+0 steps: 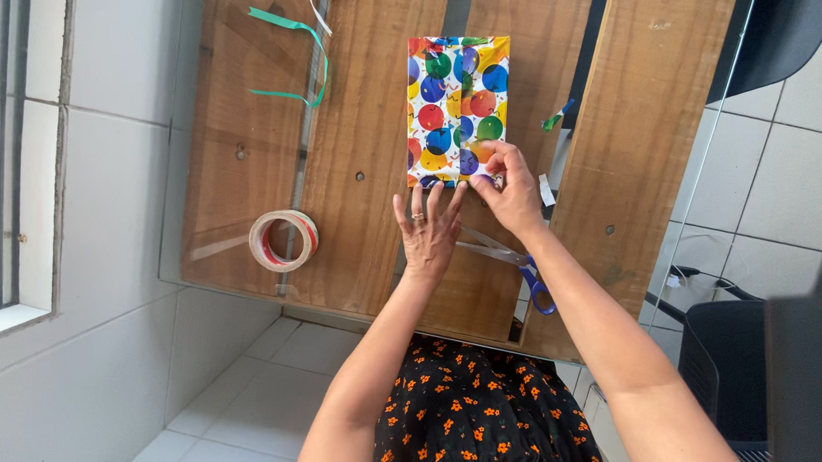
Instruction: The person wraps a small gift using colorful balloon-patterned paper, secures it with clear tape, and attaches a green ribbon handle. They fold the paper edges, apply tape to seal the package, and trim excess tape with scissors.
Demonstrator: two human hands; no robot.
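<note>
The right hand and forearm cover the scissors' blades. The white ribbon runs off the top edge, and the wrapped parcel's near edge sits under fingertips.

rectangular balloon-patterned wrapped package, table centre

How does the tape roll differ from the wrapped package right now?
The tape roll is a pale ring with a red inner edge; the wrapped package is a flat rectangle in bright balloon-print paper. The tape roll lies alone, untouched, while the left hand and right hand press the package's near edge. Both rest on the glass-topped wooden table.
</note>
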